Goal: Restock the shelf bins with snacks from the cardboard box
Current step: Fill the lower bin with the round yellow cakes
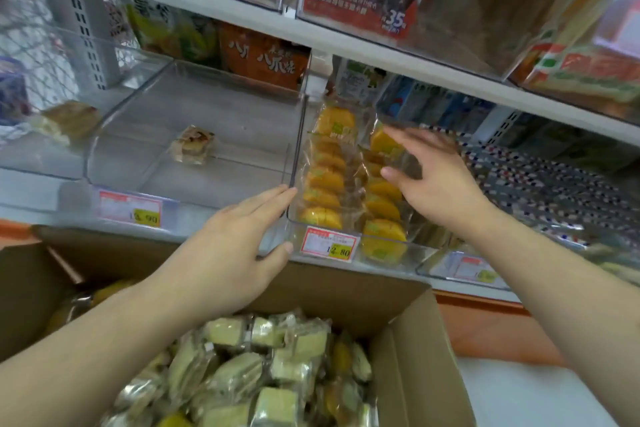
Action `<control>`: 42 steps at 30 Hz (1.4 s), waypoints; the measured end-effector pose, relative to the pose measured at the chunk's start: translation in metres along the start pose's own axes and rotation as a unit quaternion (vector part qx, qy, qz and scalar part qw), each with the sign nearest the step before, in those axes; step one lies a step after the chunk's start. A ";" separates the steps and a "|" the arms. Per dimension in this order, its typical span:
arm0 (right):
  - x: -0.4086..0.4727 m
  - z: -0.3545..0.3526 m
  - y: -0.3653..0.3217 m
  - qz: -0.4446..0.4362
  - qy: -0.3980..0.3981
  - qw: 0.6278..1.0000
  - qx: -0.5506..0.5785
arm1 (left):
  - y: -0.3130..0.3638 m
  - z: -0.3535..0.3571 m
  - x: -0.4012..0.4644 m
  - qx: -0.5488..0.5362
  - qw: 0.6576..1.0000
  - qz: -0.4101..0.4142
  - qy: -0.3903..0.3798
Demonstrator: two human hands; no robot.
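Snacks [263,378] lie in the cardboard box [408,340] at lower centre, below both hands. Left hand [239,239], fingers straight, holding nothing, is nearer; right hand [433,177] is spread over the filled bin [346,180].

Open cardboard box [408,350] heaped with wrapped pale-green snacks [263,378]; clear shelf bin [346,243] holds two rows of yellow cakes [325,180].

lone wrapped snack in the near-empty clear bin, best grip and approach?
Likely from above. The wrapped snack lies flat and alone on the floor of the clear bin, whose walls block a side approach. Pinch across its two long edges rather than the crinkled wrapper ends. The left hand is nearer, open at the neighbouring bin's corner.
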State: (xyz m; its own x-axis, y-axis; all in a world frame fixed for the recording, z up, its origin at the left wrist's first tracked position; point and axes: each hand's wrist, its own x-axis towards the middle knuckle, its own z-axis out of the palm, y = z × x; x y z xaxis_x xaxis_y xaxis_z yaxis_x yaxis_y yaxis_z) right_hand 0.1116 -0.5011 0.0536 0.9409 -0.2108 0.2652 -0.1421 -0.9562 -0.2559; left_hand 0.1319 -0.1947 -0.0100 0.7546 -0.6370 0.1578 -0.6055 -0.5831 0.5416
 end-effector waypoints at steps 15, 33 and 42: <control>-0.247 0.109 -0.037 -0.014 -0.356 0.931 0.078 | -0.046 0.031 -0.132 0.092 0.965 -0.059 -0.238; -0.304 0.274 0.015 0.182 -0.516 0.837 0.021 | -0.105 0.106 -0.146 0.050 0.932 -0.096 -0.347; -0.241 0.197 -0.003 0.209 -0.469 0.848 0.134 | -0.065 0.119 -0.137 -0.030 0.932 -0.106 -0.346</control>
State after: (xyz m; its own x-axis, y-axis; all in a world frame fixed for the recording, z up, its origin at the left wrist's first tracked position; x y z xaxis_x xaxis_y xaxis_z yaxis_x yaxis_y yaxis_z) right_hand -0.0537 -0.4075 -0.1931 0.6739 -0.1454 -0.7244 -0.5667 -0.7308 -0.3805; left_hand 0.0371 -0.1297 -0.1652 0.4997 -0.6957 -0.5161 -0.4305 -0.7165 0.5489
